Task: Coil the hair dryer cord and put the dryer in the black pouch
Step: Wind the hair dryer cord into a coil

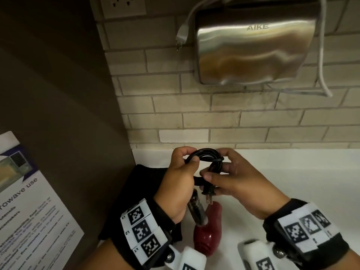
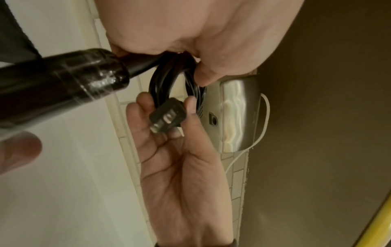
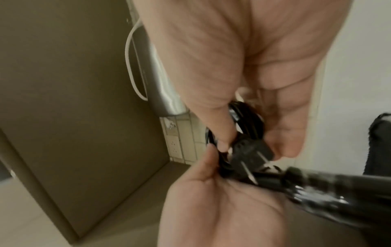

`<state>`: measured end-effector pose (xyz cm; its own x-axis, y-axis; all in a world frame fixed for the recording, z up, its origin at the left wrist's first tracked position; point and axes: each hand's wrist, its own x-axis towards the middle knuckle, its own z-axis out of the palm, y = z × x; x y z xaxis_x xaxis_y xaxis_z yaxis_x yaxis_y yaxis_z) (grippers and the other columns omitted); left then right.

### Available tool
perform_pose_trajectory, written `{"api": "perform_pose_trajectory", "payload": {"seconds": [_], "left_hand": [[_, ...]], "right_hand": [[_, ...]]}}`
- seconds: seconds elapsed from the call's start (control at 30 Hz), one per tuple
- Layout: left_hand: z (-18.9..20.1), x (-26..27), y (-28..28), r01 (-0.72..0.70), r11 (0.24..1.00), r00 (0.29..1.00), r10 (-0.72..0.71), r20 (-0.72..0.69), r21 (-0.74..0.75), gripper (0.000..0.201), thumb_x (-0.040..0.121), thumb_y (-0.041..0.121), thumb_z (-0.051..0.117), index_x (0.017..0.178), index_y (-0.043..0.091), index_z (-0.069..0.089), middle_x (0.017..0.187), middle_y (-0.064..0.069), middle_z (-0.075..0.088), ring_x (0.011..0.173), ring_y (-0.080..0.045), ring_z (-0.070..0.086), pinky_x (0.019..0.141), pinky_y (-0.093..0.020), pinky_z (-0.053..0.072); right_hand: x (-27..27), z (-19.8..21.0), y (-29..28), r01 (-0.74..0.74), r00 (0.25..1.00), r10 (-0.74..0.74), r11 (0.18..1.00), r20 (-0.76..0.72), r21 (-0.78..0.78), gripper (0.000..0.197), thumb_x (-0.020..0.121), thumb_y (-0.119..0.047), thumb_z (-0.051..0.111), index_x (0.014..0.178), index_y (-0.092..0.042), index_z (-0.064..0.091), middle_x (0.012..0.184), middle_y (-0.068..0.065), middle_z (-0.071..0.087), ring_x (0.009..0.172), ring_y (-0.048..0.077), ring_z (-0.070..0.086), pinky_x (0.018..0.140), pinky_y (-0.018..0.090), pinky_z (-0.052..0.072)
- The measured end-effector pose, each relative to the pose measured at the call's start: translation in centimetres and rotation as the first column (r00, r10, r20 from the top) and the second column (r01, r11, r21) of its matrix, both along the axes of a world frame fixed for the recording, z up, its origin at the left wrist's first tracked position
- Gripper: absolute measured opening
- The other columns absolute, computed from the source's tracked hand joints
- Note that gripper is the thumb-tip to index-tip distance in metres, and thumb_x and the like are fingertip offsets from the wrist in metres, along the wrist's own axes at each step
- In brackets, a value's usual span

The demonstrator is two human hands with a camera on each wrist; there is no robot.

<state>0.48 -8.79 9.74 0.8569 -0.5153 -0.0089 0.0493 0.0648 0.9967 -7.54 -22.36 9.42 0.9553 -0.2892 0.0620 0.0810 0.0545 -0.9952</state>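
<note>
Both hands hold a black coiled cord (image 1: 206,155) above the white counter. My left hand (image 1: 181,172) grips the left side of the coil (image 2: 169,80). My right hand (image 1: 224,172) pinches its right side, with the black plug (image 1: 208,191) hanging below, prongs down. The plug (image 2: 168,115) sits between the right thumb and fingers. The hair dryer (image 1: 206,230) has a dark red body and a black handle (image 1: 195,209), and hangs or lies under the hands; I cannot tell which. The black pouch (image 1: 140,188) lies on the counter at the left, partly hidden by my left wrist.
A steel hand dryer (image 1: 253,43) hangs on the tiled wall, with a white cord and loose plug (image 1: 182,36) beside it. A wall socket (image 1: 124,4) is at top left. A brown panel (image 1: 58,94) with a printed notice (image 1: 29,201) stands at left. The white counter (image 1: 292,176) stretches right.
</note>
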Motion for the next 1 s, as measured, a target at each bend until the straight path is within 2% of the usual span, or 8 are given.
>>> {"api": "perform_pose_trajectory", "payload": {"seconds": [0.1, 0.2, 0.3, 0.4, 0.5, 0.7, 0.83, 1.0], "left_hand": [[-0.4, 0.6, -0.3, -0.005, 1.0, 0.999, 0.004, -0.052, -0.009, 0.016, 0.111, 0.014, 0.05, 0.118, 0.018, 0.064, 0.115, -0.026, 0.067, 0.106, -0.035, 0.064, 0.112, -0.07, 0.048], [-1.1, 0.9, -0.8, 0.008, 1.0, 0.997, -0.008, -0.077, -0.002, 0.017, 0.111, 0.014, 0.05, 0.121, 0.015, 0.064, 0.124, -0.033, 0.068, 0.106, -0.034, 0.065, 0.109, -0.066, 0.051], [-1.9, 0.9, -1.3, 0.014, 1.0, 0.997, -0.012, -0.081, 0.016, 0.016, 0.112, 0.014, 0.049, 0.117, 0.013, 0.064, 0.112, -0.022, 0.07, 0.106, -0.035, 0.066, 0.096, -0.054, 0.053], [-2.1, 0.9, -1.6, 0.059, 0.997, 0.995, -0.054, -0.089, 0.054, 0.016, 0.112, 0.017, 0.051, 0.12, 0.015, 0.064, 0.127, -0.026, 0.069, 0.116, -0.038, 0.067, 0.106, -0.056, 0.053], [-2.5, 1.3, -1.7, 0.1, 0.989, 0.994, -0.094, -0.057, 0.109, 0.021, 0.111, 0.022, 0.053, 0.13, 0.019, 0.062, 0.122, -0.024, 0.066, 0.103, -0.023, 0.063, 0.095, -0.041, 0.05], [-4.3, 1.6, 1.2, 0.026, 0.978, 0.998, -0.036, 0.043, 0.207, 0.021, 0.109, 0.012, 0.055, 0.121, 0.029, 0.059, 0.106, -0.002, 0.059, 0.095, -0.015, 0.06, 0.093, -0.036, 0.051], [-6.9, 1.0, 5.3, 0.007, 0.941, 0.998, -0.025, 0.051, 0.338, 0.024, 0.109, 0.014, 0.056, 0.129, 0.026, 0.06, 0.119, -0.006, 0.059, 0.102, -0.013, 0.062, 0.085, -0.022, 0.053], [-9.8, 1.7, 8.7, -0.071, 0.901, 0.997, 0.077, 0.005, 0.428, 0.024, 0.107, 0.01, 0.06, 0.106, 0.033, 0.064, 0.133, -0.018, 0.054, 0.116, -0.026, 0.061, 0.093, -0.038, 0.051]], "right_hand": [[-0.1, -0.9, -0.1, 0.109, 0.989, -0.096, 0.986, 0.109, -0.126, 0.065, 0.082, -0.002, 0.077, 0.129, -0.035, 0.047, 0.1, 0.016, 0.078, 0.082, 0.032, 0.076, 0.069, 0.033, 0.059], [-0.4, -1.4, -0.8, 0.163, 0.982, -0.121, 0.932, 0.144, -0.325, 0.065, 0.082, -0.01, 0.079, 0.127, -0.045, 0.046, 0.101, 0.006, 0.077, 0.095, 0.02, 0.074, 0.086, 0.037, 0.058], [-0.5, -1.9, -1.1, 0.098, 0.988, -0.071, 0.974, 0.138, -0.204, 0.044, 0.087, 0.002, 0.072, 0.114, -0.029, 0.057, 0.11, 0.01, 0.072, 0.102, 0.03, 0.073, 0.085, 0.042, 0.061], [-0.3, -2.7, -1.5, 0.084, 0.991, -0.066, 0.984, 0.118, -0.156, 0.027, 0.087, 0.008, 0.069, 0.101, -0.015, 0.073, 0.105, 0.023, 0.075, 0.1, 0.047, 0.07, 0.088, 0.053, 0.06], [0.0, -3.4, -2.3, 0.153, 0.985, -0.139, 0.979, 0.101, -0.137, 0.041, 0.084, 0.01, 0.071, 0.113, -0.019, 0.077, 0.108, 0.013, 0.079, 0.097, 0.042, 0.074, 0.088, 0.048, 0.061], [0.3, -7.2, -6.3, 0.353, 0.934, -0.352, 0.935, 0.061, -0.007, 0.047, 0.084, 0.008, 0.073, 0.121, -0.022, 0.073, 0.121, 0.01, 0.073, 0.096, 0.038, 0.075, 0.085, 0.039, 0.063], [-0.5, -11.0, -10.3, 0.532, 0.847, -0.532, 0.845, -0.025, 0.046, 0.049, 0.085, 0.012, 0.07, 0.129, -0.011, 0.067, 0.125, 0.018, 0.067, 0.098, 0.042, 0.073, 0.078, 0.038, 0.064], [-2.3, -16.4, -12.9, 0.621, 0.75, -0.638, 0.77, -0.174, -0.147, 0.051, 0.084, 0.005, 0.073, 0.125, -0.022, 0.064, 0.126, 0.018, 0.066, 0.102, 0.039, 0.07, 0.085, 0.053, 0.061]]}}
